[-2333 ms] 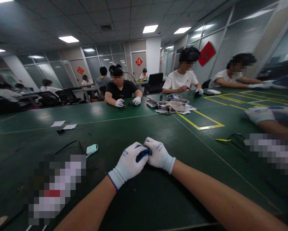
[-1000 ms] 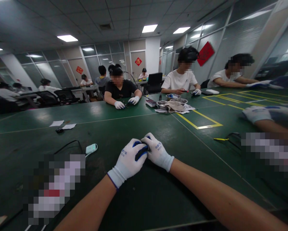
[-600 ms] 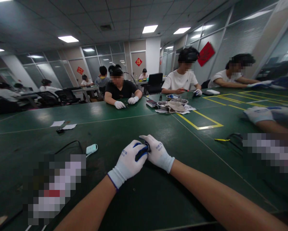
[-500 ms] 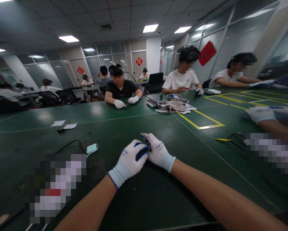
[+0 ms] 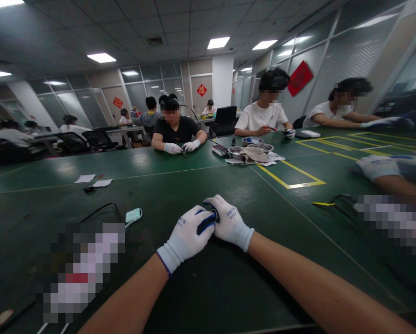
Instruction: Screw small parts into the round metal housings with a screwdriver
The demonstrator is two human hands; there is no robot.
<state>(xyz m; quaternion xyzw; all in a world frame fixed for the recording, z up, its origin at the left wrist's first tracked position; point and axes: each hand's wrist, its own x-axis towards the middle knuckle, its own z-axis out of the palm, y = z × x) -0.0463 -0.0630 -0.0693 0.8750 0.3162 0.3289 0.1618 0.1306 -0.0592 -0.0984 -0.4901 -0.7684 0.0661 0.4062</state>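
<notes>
Both of my hands wear white gloves and meet over the green table (image 5: 201,287). My left hand (image 5: 186,234) is curled round a small dark object with a blue part (image 5: 207,221). My right hand (image 5: 228,221) closes on the same object from the other side, fingers bent over its far end. Most of the object is hidden between the gloves, so I cannot make out what it is.
A pale teal device (image 5: 133,215) with a black cable (image 5: 99,211) lies to the left. Paper scraps (image 5: 92,181) lie further left. Metal bowls (image 5: 251,149) and yellow tape lines (image 5: 291,178) are ahead right. Another person's gloved hand (image 5: 378,166) rests at right. Other people sit across the tables.
My hands stay together on the object and shift only slightly. My right fingers have lifted and re-curled over its far end.
</notes>
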